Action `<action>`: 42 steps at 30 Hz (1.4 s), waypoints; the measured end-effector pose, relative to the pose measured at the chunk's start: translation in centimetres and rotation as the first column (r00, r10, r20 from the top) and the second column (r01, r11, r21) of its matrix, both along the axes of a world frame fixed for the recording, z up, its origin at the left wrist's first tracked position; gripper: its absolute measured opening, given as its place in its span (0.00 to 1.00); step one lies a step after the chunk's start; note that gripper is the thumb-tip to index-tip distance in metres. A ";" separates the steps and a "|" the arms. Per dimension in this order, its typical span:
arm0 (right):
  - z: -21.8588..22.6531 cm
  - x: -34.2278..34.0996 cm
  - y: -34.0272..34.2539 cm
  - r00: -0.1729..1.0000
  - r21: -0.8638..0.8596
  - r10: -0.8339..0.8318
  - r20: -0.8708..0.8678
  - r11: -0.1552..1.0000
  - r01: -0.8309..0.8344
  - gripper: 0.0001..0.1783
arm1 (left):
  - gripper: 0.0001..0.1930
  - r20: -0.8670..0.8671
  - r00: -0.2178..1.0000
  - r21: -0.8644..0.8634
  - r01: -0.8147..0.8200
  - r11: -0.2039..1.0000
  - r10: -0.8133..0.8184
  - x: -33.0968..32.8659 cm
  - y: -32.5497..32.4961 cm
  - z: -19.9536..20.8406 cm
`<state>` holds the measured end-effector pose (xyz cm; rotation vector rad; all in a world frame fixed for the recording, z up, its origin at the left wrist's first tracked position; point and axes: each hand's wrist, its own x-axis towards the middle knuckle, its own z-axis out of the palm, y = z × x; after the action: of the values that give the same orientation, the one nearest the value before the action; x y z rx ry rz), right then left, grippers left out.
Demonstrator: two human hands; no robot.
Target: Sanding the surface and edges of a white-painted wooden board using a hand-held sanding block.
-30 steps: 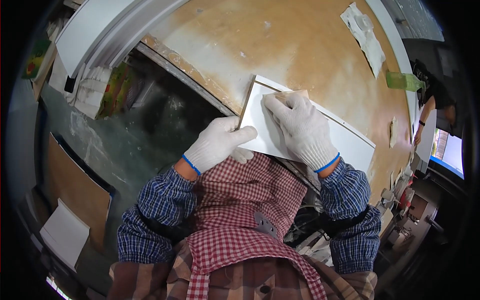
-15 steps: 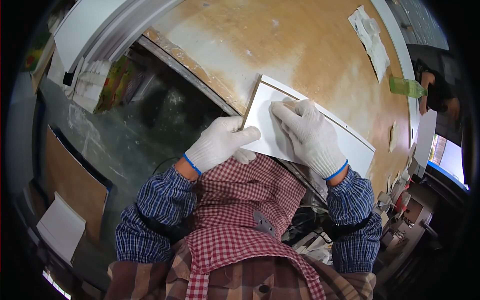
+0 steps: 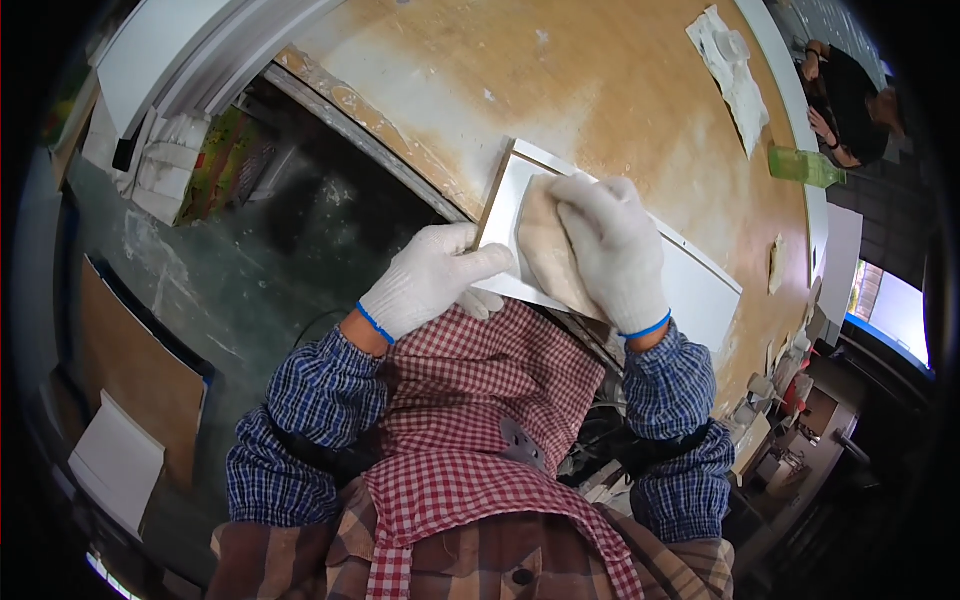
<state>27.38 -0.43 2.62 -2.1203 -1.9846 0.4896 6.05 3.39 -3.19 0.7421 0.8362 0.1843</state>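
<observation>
A white board (image 3: 690,285) with a raised rim along its far edge lies slantwise over the table's near edge. My left hand (image 3: 425,275), in a white knitted glove, grips the board's left end, thumb on top and fingers underneath. My right hand (image 3: 615,250), gloved alike, is closed on a beige, bent sheet that looks like sandpaper (image 3: 545,240). This sheet is over the board's left part, its face towards the board hidden. The fingertips of the right hand are partly curled out of sight.
The worktable (image 3: 450,100) has whitish dust on its brown top. At its far right are a crumpled white sheet (image 3: 735,85) and a green bottle (image 3: 805,167). A person in black (image 3: 860,105) is beyond. Brown panels (image 3: 140,360) stand at the left.
My right hand has turned and lifted slightly, bringing the beige sheet's broad side into view. My left hand keeps its grip on the board. The person in black has moved further into view.
</observation>
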 end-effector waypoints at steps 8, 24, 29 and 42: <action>1.0 -0.5 -0.6 0.980 -0.134 0.148 0.130 0.982 -0.130 0.19 | 0.19 -0.015 1.000 0.017 0.007 1.000 -0.007 -0.5 -0.2 -0.6; 0.8 -0.9 0.4 0.953 -0.098 0.231 0.198 0.972 -0.215 0.22 | 0.17 0.007 1.000 0.008 -0.009 1.000 0.009 0.2 -0.1 0.1; 1.5 -1.1 -0.6 0.921 -0.277 0.249 0.301 0.947 -0.166 0.19 | 0.18 0.010 1.000 -0.033 -0.018 0.999 0.019 -0.2 -0.4 -0.4; 1.6 -1.7 1.5 0.900 -0.221 0.301 0.316 0.946 -0.239 0.16 | 0.18 0.001 1.000 -0.018 -0.008 1.000 0.008 0.1 0.0 0.1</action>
<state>25.71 1.11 4.23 -2.1634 -2.5453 0.3652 6.10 3.36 -3.08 0.7218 0.8387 0.1845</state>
